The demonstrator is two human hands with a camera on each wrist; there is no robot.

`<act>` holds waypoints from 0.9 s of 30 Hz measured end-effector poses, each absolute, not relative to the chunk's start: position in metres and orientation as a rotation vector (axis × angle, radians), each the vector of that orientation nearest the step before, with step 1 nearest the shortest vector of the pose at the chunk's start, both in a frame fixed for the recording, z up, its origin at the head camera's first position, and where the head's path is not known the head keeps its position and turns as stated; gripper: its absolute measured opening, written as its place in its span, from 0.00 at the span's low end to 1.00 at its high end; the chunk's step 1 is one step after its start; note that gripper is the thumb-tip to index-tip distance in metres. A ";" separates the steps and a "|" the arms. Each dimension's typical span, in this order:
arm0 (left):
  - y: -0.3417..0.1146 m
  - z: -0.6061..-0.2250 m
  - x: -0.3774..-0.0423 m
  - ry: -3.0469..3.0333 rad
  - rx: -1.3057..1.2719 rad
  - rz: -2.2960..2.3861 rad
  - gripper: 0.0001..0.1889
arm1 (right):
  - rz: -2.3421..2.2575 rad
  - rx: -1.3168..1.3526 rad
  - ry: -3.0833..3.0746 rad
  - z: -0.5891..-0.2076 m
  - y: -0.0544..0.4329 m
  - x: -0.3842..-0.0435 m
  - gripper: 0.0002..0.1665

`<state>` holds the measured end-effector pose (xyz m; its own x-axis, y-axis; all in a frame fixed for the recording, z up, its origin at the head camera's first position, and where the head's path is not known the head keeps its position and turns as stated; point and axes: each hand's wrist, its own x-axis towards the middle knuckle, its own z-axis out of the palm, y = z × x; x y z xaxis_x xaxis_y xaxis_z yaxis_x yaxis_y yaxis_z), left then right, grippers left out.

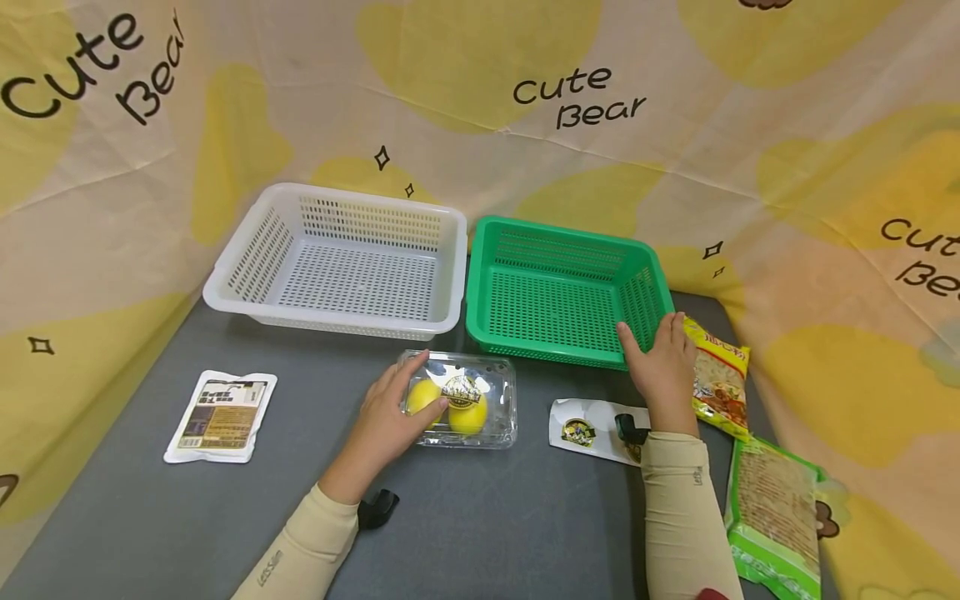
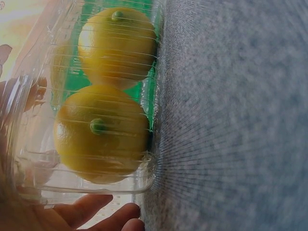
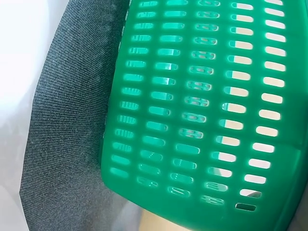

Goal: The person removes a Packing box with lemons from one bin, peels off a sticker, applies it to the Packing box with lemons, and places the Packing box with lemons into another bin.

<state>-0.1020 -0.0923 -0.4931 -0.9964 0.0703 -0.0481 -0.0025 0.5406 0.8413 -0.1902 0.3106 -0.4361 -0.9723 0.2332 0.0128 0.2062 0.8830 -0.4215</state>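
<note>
A clear plastic box with yellow lemons in it lies on the grey table. My left hand rests on its left end, the thumb over the lid and the fingers stretched along the side. In the left wrist view those fingers show just past the box's end. My right hand is at the front right corner of the green basket, thumb and fingers spread at the rim. The right wrist view is mostly the basket's slotted wall, and the fingers are out of sight there.
A white basket stands left of the green one. A white printed pouch lies at the left. Partly under my right wrist is a white sheet with round stickers. A yellow bag and a green-edged bag lie along the right edge.
</note>
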 end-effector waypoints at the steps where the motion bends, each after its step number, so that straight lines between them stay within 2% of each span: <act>1: -0.092 -0.493 -0.102 2.691 0.059 1.468 0.44 | 0.656 -0.349 -2.987 -0.436 0.311 -0.190 0.66; 19: -0.091 -0.493 -0.100 2.653 0.001 1.602 0.44 | 0.655 -0.354 -2.988 -0.433 0.307 -0.189 0.67; 27: -0.088 -0.488 -0.096 2.695 0.089 1.791 0.42 | 0.654 -0.371 -2.990 -0.433 0.308 -0.190 0.67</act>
